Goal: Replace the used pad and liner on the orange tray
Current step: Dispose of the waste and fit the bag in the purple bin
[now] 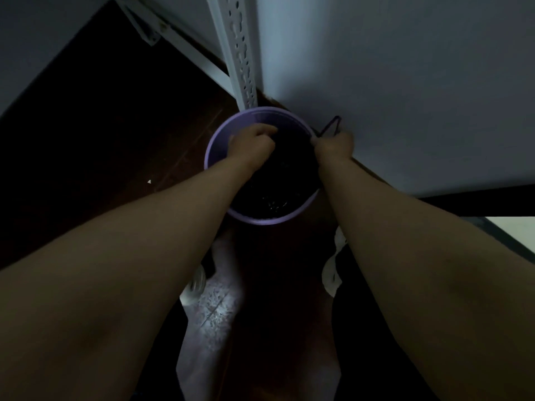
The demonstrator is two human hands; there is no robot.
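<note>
A round purple bin (220, 140) stands on the dark floor in a dim corner, lined with a black bag (275, 195). My left hand (251, 142) reaches inside the far left part of the bin, fingers closed on the black bag's edge. At the bin's right rim, my right hand (334, 147) pinches the bag, and a thin dark loop (331, 125) of it sticks up behind the knuckles. The orange tray, pad and liner are out of sight.
A white perforated metal upright (238, 53) rises just behind the bin. A pale wall (390, 82) closes off the right side. Dark wooden flooring (101, 125) spreads to the left. My bare feet (217, 299) stand below the bin.
</note>
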